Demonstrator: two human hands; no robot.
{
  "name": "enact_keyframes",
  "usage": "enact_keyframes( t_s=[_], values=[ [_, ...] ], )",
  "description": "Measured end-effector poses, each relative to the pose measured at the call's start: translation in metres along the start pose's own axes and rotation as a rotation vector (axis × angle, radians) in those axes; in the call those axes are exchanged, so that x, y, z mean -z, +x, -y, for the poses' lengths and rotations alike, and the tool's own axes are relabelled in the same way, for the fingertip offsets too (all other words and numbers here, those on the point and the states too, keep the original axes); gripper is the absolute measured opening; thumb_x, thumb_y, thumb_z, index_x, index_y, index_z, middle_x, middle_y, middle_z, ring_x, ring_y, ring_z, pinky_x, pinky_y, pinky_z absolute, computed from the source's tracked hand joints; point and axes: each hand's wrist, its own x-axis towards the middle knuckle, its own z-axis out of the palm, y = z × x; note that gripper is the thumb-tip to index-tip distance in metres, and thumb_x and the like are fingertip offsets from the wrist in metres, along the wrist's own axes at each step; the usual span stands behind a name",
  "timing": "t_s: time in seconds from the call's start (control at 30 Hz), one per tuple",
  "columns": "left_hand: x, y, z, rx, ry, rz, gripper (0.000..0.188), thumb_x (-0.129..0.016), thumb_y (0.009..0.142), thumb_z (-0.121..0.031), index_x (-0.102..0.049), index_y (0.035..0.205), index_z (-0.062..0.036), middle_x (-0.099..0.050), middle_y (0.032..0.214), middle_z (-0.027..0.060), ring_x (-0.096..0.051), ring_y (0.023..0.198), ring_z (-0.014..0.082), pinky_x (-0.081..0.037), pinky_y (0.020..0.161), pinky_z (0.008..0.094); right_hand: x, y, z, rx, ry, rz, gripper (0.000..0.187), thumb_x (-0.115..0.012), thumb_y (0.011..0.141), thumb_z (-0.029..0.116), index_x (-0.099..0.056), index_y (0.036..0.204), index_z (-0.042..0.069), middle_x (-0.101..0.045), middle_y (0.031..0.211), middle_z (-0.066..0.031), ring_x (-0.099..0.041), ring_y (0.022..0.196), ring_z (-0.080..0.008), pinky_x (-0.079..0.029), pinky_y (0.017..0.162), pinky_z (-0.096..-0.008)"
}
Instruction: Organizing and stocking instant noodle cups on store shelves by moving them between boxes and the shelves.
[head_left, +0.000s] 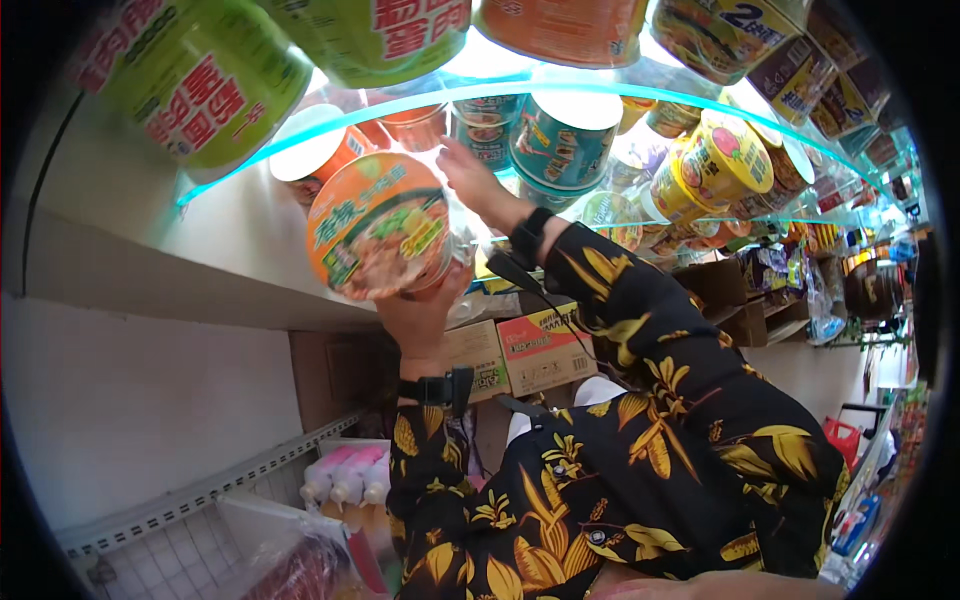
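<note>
Orange instant-noodle bowl (378,228): in hand, near side of the glass shelf (480,91), toward that shelf's left end, tilted, picture lid facing the wearer.

Rest, big to small: glass shelf, curved front edge; red-and-yellow carton (545,350), below the shelf; green instant-noodle tub (205,100), above the shelf edge in view, left end; teal noodle cup (565,142), seen beyond the shelf edge, around mid-length; yellow noodle cup (725,155), same, further right.

Left hand (418,312): grasping the bowl from its lower right side; some fingers hidden behind it. Right hand (478,182): fingers loosely extended, nothing visibly held, beside the bowl near the shelf edge; can't tell if the fingertips touch anything.

Progress, judged: gripping done, lid looks sealed; bowl not yet stood anywhere. Coming off or going on, can't tell. Amount left: can't count.
</note>
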Motion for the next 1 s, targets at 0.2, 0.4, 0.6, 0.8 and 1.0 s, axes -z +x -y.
enact_keyframes(
  t_s=[0.2, 0.4, 0.6, 0.8, 1.0],
  values=[
    [0.03, -0.024, 0.01, 0.007, 0.093, 0.061, 0.055, -0.081, 0.063, -0.01, -0.053, 0.109, 0.0015, -0.059, 0.102, 0.0081, -0.059, 0.091, 0.0168, -0.047, 0.08, 0.0301, -0.017, 0.042, -0.001, 0.097, 0.105, -0.018, 0.059, -0.05, 0.087, 0.02, -0.025, 0.137, 0.001, -0.04, 0.135, -0.0148, -0.043, 0.12, -0.0245, -0.036, 0.097, -0.0334],
    [0.049, -0.053, 0.019, 0.167, 0.118, 0.051, 0.037, -0.079, 0.064, -0.007, -0.062, 0.095, 0.0013, -0.063, 0.096, 0.0054, -0.06, 0.086, 0.0136, -0.047, 0.079, 0.0289, -0.02, 0.037, -0.008, 0.174, 0.033, -0.153, 0.067, -0.061, 0.078, 0.02, -0.028, 0.134, -0.001, -0.044, 0.13, -0.0179, -0.047, 0.117, -0.031, -0.04, 0.096, -0.0369],
    [0.061, -0.067, 0.004, 0.228, 0.112, 0.019, 0.035, -0.078, 0.064, -0.005, -0.063, 0.096, 0.0018, -0.064, 0.096, 0.0055, -0.06, 0.087, 0.0141, -0.047, 0.081, 0.0293, -0.03, 0.026, -0.002, 0.07, -0.09, -0.048, 0.061, -0.057, 0.081, 0.032, -0.04, 0.128, -0.003, -0.051, 0.123, -0.0192, -0.048, 0.117, -0.0289, -0.04, 0.095, -0.0355],
    [0.076, -0.079, -0.009, 0.192, 0.206, 0.114, 0.041, -0.074, 0.072, -0.011, -0.058, 0.109, -0.0002, -0.062, 0.108, 0.0087, -0.058, 0.099, 0.0201, -0.044, 0.088, 0.0337, -0.049, 0.001, 0.01, -0.103, 0.182, 0.093, 0.051, -0.043, 0.091, 0.041, -0.049, 0.122, 0.001, -0.054, 0.116, -0.0127, -0.05, 0.107, -0.0219, -0.04, 0.09, -0.032],
    [0.082, -0.088, -0.018, 0.291, 0.152, 0.107, 0.044, -0.071, 0.076, -0.015, -0.056, 0.115, -0.0026, -0.058, 0.116, 0.0078, -0.054, 0.106, 0.0214, -0.041, 0.093, 0.0344, -0.054, 0.003, 0.004, -0.163, 0.21, 0.246, 0.059, -0.035, 0.092, 0.052, -0.037, 0.134, 0.011, -0.045, 0.127, -0.0079, -0.042, 0.116, -0.0207, -0.033, 0.097, -0.0373]
  ],
)
